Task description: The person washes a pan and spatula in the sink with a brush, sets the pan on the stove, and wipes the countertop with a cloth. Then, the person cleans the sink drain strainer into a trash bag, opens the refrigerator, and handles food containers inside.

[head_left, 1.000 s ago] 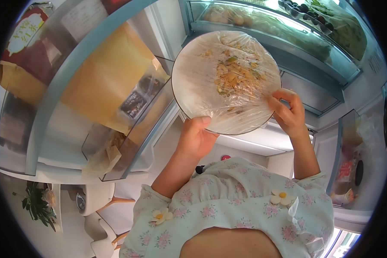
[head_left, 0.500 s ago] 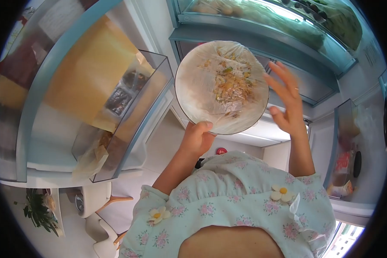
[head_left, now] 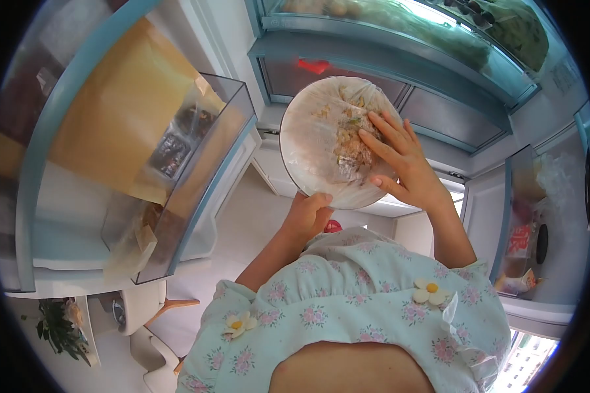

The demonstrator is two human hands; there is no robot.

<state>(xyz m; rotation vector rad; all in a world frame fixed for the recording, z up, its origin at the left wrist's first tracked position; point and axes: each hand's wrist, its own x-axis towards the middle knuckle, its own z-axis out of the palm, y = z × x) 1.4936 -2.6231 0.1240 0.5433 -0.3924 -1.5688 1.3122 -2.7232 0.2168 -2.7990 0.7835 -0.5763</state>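
A round white plate [head_left: 305,147] with bits of brown and green food on it is covered in clear cling film [head_left: 321,124]. My left hand [head_left: 308,215] grips its near rim, thumb on top and the other fingers hidden underneath. Over the plate's right side lies my right hand [head_left: 403,160], fingers spread on or just above the film; contact is hard to tell. The plate is held up in front of the open fridge, below the drawers [head_left: 367,82].
On the left, the open fridge door carries a clear bin [head_left: 210,141] with a brown paper bag [head_left: 124,111] and small packets. Another door shelf [head_left: 508,223] with packages stands on the right. Lit shelves [head_left: 373,33] are ahead. Chairs [head_left: 144,308] and a plant [head_left: 59,327] appear lower left.
My right hand has moved left from beside the plate onto its film-covered top. In the view, the plate sits slightly lower and further right, still in my left hand.
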